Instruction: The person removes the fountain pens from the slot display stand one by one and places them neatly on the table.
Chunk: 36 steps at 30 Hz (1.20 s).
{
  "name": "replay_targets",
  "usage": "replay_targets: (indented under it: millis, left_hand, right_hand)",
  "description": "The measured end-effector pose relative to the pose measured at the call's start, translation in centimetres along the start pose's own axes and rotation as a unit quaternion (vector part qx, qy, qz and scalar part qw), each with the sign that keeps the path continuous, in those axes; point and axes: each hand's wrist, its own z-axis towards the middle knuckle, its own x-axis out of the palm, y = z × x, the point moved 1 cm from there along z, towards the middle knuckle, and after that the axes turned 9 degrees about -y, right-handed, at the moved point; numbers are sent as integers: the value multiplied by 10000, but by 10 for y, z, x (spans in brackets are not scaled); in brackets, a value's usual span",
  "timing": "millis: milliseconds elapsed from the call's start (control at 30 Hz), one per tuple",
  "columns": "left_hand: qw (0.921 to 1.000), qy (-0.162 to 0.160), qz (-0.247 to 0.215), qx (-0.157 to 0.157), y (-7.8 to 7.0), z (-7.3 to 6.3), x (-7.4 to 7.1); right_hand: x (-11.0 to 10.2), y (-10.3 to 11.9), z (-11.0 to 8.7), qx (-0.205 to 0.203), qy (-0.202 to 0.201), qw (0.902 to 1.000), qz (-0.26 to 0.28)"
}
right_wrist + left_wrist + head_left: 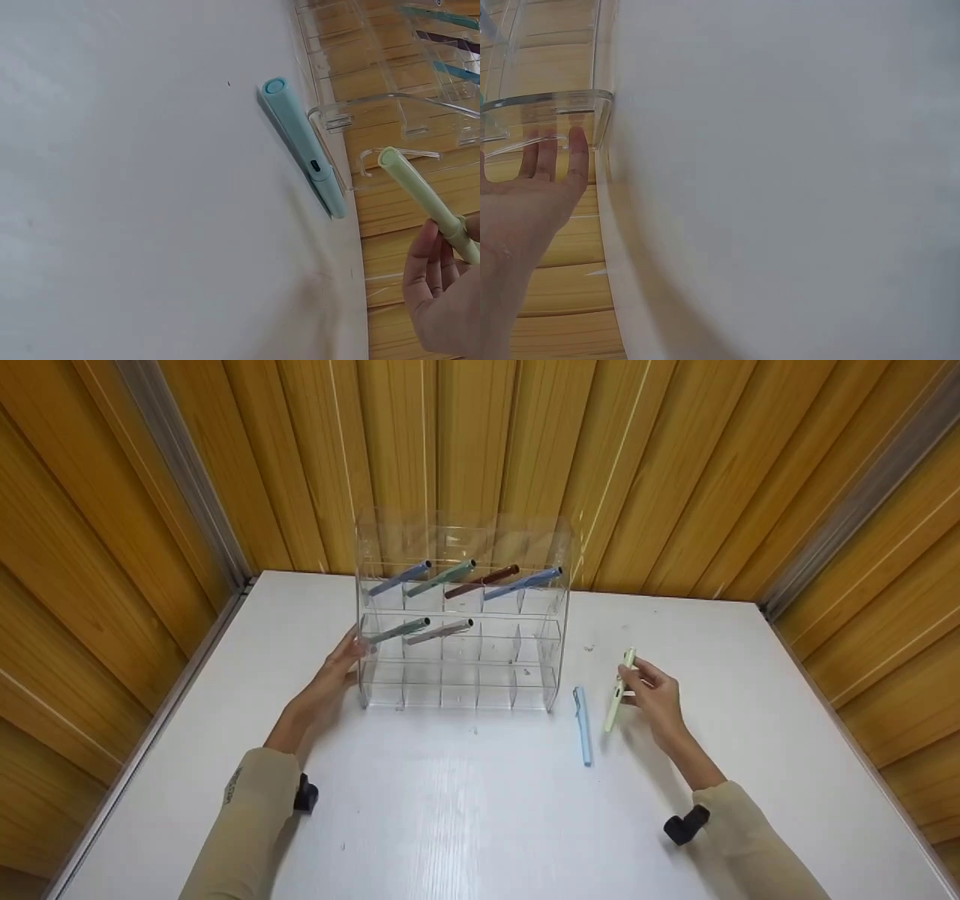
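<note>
A clear acrylic pen rack [459, 675] stands on the white table, with several slanted pens in its upper two tiers. My left hand [341, 660] rests against the rack's left side; in the left wrist view, its fingers [577, 154] look fairly straight at the clear side panel. My right hand [658, 697] pinches a pale green pen [619, 690] just right of the rack, held at a tilt. In the right wrist view, the green pen [420, 187] angles out from between thumb and fingers. A light blue pen [583, 727] lies on the table left of that hand.
In the rack's top tier are a blue pen [400, 578], a green pen [441, 578], a dark red pen [481, 582] and another blue pen [523, 583]. The middle tier holds a dark green pen [401, 630] and a greyish pink pen [439, 631]. Wood-patterned walls [472, 442] enclose the table.
</note>
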Motion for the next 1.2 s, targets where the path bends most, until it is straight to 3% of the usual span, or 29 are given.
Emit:
replay_targets:
  millis: [367, 767, 1200]
  left_hand:
    - [10000, 26, 36, 79, -3, 2, -1]
    - [9999, 51, -95, 82, -1, 1, -3]
    - [9999, -43, 135, 64, 2, 1, -1]
  right_hand:
    - [-1, -6, 2, 184, 176, 9989, -395]
    - [-2, -15, 3, 132, 652, 9925, -1031]
    - [-5, -17, -2, -32, 920, 9781, -1869]
